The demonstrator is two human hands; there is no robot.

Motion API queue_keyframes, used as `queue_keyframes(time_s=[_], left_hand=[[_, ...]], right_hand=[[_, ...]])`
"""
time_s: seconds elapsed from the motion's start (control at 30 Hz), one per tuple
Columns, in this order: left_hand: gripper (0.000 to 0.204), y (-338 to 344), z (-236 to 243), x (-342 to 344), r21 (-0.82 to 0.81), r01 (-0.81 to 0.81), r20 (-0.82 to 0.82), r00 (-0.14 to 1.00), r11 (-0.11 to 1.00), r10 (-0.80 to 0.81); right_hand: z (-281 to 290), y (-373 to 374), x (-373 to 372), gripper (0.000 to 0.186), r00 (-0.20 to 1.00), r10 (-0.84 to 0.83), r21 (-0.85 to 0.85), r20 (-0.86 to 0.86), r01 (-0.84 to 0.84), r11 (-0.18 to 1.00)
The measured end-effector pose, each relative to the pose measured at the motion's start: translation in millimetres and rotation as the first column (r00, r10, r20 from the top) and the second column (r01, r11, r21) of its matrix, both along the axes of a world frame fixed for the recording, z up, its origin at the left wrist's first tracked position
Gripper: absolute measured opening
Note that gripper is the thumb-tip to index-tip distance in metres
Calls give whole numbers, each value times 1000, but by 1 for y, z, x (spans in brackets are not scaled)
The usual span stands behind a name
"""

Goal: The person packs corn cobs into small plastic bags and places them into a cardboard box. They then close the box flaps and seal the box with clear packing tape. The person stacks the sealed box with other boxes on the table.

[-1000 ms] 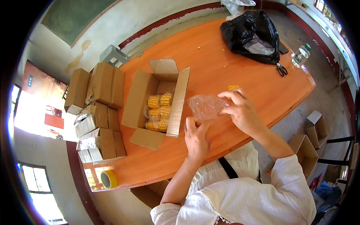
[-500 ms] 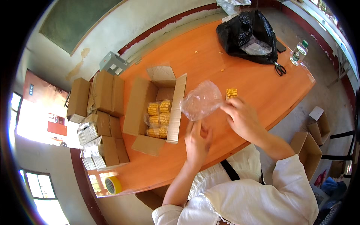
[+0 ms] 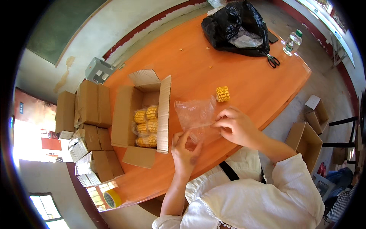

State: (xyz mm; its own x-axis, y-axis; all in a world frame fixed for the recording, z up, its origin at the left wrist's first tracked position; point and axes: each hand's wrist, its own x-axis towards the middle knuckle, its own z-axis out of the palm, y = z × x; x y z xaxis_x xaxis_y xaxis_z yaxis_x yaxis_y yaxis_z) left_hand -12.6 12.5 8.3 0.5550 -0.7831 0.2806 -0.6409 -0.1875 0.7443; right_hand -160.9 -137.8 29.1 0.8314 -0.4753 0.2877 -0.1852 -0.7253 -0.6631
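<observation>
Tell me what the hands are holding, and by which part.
A clear plastic bag: the left hand pinches its lower end, the right hand its right edge.

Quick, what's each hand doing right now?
Left hand: closed, holding the clear crinkled plastic bag at its near end.
Right hand: closed, pinching that bag's right side.

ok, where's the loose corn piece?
Head view, right of centre: the loose corn piece sits on the orange table, just beyond the right hand and right of the clear bag.

Packed corn (image 3: 151,125) pt. hidden by box (image 3: 164,114) — chalkboard (image 3: 65,32) cut off @ top — bottle label (image 3: 289,46) too sm. to read.
</observation>
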Motion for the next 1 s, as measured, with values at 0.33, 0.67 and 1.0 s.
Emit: queue_keyframes(time_s=[0.33,0.67,1.0], left_hand=[[48,-3,-9,-8,-67,-15,-210,978,998,1],[48,-1,-18,-8,-90,-8,-265,964,996,-17],[54,0,-9,-2,-100,95,-27,995,990,-99]], right_hand=[[10,-58,14,58,985,-172,-248,28,173,953],[1,-68,23,53,985,-173,-203,-29,163,965],[42,14,18,53,889,453,116,64,-458,881]])
